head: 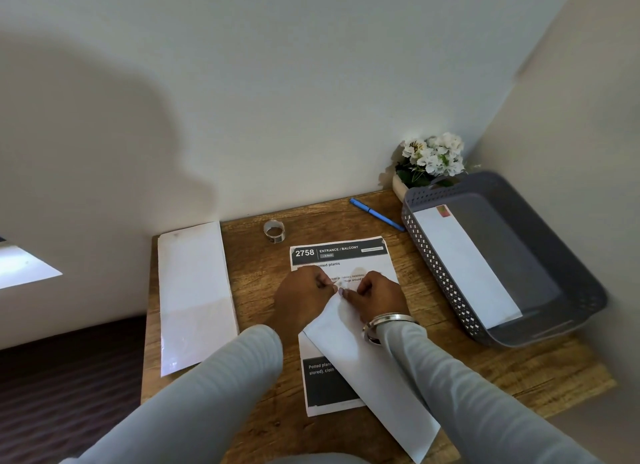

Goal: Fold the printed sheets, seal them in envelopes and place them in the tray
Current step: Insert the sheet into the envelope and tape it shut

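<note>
A white envelope point(367, 366) lies slanted across a printed sheet point(341, 255) headed "2758 ENTRANCE / BALCONY" on the wooden desk point(256, 301). My left hand point(304, 295) and my right hand point(375, 295) meet at the envelope's far end, fingers curled, pinching something small and pale at its tip. What they pinch is too small to make out. A grey perforated tray point(433, 259) at the right holds one white envelope point(464, 262) with a stamp in its corner. A stack of blank envelopes in clear wrap point(195, 294) lies at the left.
A roll of clear tape point(274, 231) stands behind the sheet. A blue pen point(375, 215) lies near the tray's back corner. A pot of white flowers point(431, 162) sits in the corner against the wall. The desk's left edge drops to a dark floor.
</note>
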Available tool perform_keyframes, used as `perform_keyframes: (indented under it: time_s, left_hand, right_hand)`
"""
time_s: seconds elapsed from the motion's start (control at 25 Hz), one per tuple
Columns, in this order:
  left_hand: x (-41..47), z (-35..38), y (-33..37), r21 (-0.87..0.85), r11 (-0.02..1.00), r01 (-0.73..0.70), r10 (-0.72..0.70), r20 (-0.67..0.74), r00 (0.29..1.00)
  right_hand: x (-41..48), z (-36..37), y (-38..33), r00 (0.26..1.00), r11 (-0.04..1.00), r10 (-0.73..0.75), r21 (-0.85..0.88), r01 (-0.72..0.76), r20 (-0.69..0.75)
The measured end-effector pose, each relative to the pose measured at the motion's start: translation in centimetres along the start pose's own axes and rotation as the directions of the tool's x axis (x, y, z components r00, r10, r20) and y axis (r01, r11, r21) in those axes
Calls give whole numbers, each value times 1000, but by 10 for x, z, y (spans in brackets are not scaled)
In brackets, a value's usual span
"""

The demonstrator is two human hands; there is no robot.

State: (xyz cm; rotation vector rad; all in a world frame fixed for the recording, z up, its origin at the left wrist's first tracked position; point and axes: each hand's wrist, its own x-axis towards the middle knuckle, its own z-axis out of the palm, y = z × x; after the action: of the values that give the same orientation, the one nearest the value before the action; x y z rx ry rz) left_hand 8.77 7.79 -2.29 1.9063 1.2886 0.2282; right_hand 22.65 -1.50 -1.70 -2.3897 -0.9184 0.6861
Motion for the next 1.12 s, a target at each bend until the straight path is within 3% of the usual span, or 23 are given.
perform_keyframes:
  time_s: [0.12,0.24,0.36,0.6,0.84,1.12]
  left_hand:
    - [-7,5,0,163,981,-104,120,-92,988]
    - [-10,8,-1,284,926,-251,282,-74,957]
    - [-14,6,-9,327,877,-351,384,-39,922]
    - [-24,2,-23,575,698,-427,496,42,867]
    - [-32,3,-26,606,675,-421,501,43,864]
    - [-35,0,-27,659,616,-431,466,136,874]
  right_hand:
    - [-3,0,2,997,997,-70,-17,70,28]
    - [-10,1,12,962,961,-271,-41,272,34]
    - [-18,5,18,901,887,-429,-156,435,70]
    - [-31,6,22,818,702,-524,-424,573,238]
    - [-36,5,20,800,564,-532,-588,580,278]
    - [-34,5,3,869,665,-423,-563,491,258]
